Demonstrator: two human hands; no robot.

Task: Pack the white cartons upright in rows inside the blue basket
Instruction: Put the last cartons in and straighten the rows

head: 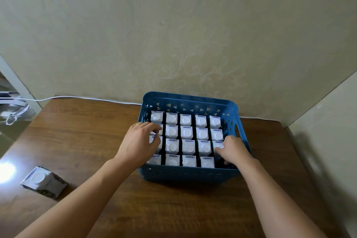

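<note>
A blue basket (190,175) was seen from above on a brown wooden table (154,208), set against a pale patterned wall (173,25). White cartons (188,133) were stood upright inside the basket, in 4 rows across; the 3 rows farther from the viewer held 5 cartons each, and 4 cartons could be counted in the nearest row, with a dark gap at the basket's near right corner.

The left hand (140,142) was laid over the basket's left edge, its fingers curled down onto the tops of the cartons in the left column; whether any carton was actually pinched could not be told. A yellow ring (137,124) was worn on one finger of that hand.

The right hand (232,149) was placed at the basket's right side, its fingers bent onto the top of the right-end carton (218,144) in the 3rd row, beside the gap; a firm grip could not be confirmed.

Well to the left of the basket, 1 more carton (43,181) was left lying tilted on the table. A white cable (77,97) was run along the wall behind the basket.
</note>
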